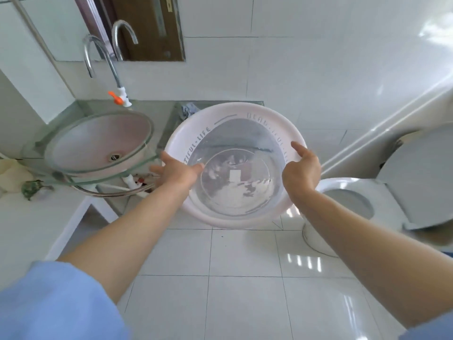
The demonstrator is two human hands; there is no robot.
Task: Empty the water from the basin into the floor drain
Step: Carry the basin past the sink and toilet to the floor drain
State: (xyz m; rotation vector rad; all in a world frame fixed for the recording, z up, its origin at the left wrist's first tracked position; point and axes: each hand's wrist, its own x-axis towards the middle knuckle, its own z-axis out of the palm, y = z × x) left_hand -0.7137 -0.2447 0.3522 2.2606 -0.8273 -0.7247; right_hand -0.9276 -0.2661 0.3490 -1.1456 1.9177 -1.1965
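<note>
A pale pink plastic basin with grey lettering on its rim is held in the air above the white floor tiles, level with the counter's edge. Clear water lies in its bottom. My left hand grips the basin's left rim, thumb inside over the water. On the right rim sits my right hand, forefinger stretched along the edge. No floor drain is visible.
A glass vessel sink with a chrome tap stands on the counter to the left. A white toilet with raised lid is at the right. A grey cloth lies behind the basin. White floor tiles spread below.
</note>
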